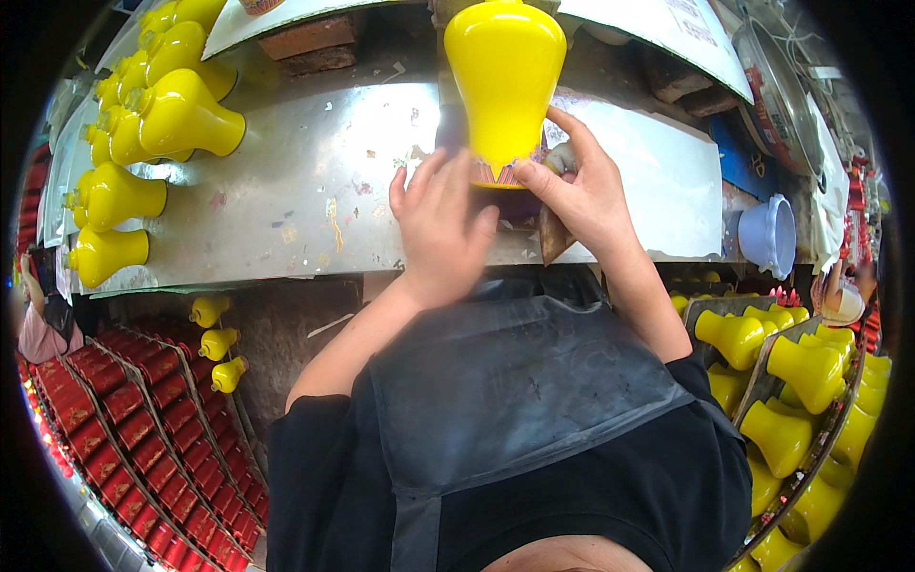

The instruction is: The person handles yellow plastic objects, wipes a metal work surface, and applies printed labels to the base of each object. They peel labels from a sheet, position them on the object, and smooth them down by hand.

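Observation:
A glossy yellow vase (505, 81) stands before me at the table's middle, wide at the shoulder and narrow toward its foot. A patterned decal band (496, 173) runs round its lower end. My right hand (586, 191) has its thumb on the band's right side and its index finger along the vase. In that same hand is a brown wedge-shaped tool (555, 236) with a grey lump at its top; its exact kind is unclear. My left hand (443, 224) is open at the left of the band, its fingers stretched and slightly blurred; contact there is uncertain.
Several yellow vases (191, 112) lie at the table's left. Bricks (307, 43) prop a white board behind. A pale blue bucket (767, 235) sits at the right edge. Racks of yellow vases (805, 372) stand right below; red cylindrical pieces (143, 429) fill racks left below.

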The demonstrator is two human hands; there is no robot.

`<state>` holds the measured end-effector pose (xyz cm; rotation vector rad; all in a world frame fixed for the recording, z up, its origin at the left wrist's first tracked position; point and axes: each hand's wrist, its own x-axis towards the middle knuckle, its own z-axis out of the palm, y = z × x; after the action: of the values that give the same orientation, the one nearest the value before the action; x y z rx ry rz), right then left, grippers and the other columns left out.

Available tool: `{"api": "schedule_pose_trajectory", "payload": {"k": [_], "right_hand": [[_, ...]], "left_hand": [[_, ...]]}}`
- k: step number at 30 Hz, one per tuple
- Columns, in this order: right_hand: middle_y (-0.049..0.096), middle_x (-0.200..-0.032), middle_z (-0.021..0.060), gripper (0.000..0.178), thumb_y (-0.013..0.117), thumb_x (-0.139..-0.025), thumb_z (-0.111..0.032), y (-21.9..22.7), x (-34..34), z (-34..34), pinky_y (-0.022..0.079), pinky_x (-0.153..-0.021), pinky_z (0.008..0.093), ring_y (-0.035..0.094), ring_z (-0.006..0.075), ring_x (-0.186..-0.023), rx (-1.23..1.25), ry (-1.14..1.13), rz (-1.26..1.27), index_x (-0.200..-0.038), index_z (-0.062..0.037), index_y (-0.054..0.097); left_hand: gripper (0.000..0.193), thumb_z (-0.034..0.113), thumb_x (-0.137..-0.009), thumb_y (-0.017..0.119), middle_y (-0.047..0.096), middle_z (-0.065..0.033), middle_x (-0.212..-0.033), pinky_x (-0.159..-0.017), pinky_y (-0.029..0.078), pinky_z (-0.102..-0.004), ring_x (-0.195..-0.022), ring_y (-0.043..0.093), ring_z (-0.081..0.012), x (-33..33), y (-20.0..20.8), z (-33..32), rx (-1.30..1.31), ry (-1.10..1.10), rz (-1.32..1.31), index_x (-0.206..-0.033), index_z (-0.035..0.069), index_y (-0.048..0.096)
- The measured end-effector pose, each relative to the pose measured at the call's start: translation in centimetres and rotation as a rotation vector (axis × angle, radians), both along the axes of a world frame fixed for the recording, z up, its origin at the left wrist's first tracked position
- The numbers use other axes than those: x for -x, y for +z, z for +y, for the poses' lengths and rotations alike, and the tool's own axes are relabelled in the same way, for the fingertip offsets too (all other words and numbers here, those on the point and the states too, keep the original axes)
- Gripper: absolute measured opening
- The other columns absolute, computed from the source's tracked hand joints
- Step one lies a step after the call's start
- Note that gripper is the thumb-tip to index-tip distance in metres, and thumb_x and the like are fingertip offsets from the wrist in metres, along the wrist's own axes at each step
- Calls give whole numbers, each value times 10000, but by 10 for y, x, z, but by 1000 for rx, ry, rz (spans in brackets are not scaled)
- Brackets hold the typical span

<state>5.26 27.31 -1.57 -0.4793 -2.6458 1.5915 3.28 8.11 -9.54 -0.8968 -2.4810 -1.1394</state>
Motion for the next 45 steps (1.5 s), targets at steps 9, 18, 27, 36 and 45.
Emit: {"api": "schedule_pose_trajectory", "payload": {"k": [9,18,27,36,45], "right_hand": [[662,-1259,256,833,783,-815,-429,-5,-1,0,545,-942,378,684,313,-1100,-5,11,12,-1461,10,493],[650,-1094,35,273,602,-996,-218,17,0,35,521,-891,256,629,109,-989,418,-86,6,-1214,-60,640],[751,-984,127,314,775,-853,-3,23,-3,17,590,-754,271,747,199,-865,-601,121,627,-1161,-19,715],[749,-1041,131,303,755,-902,-54,5,-15,22,592,-816,300,742,202,-905,-454,-75,566,-1194,-8,686],[667,-956,50,201,689,-940,-27,-6,-9,40,565,-801,294,650,102,-930,-264,-116,487,-1140,-11,685]], "left_hand": [[746,303,-890,699,512,-212,-1452,-1180,241,-538,-1379,450,-391,-2,0,3,-32,1,42,-1495,-26,412],[664,308,-927,667,526,-208,-1399,-1159,251,-521,-1327,463,-380,1,-1,6,-197,-24,-105,-1461,-8,429],[526,259,-935,680,587,-186,-1259,-1086,356,-473,-1221,517,-339,12,16,23,-429,33,-452,-1363,16,495],[738,242,-806,818,507,-191,-1359,-1094,359,-469,-1227,499,-360,21,31,18,-169,-31,-60,-1437,49,486],[806,191,-614,961,498,-154,-1358,-910,534,-378,-998,589,-272,40,35,28,-121,-13,41,-1354,120,649]]}}
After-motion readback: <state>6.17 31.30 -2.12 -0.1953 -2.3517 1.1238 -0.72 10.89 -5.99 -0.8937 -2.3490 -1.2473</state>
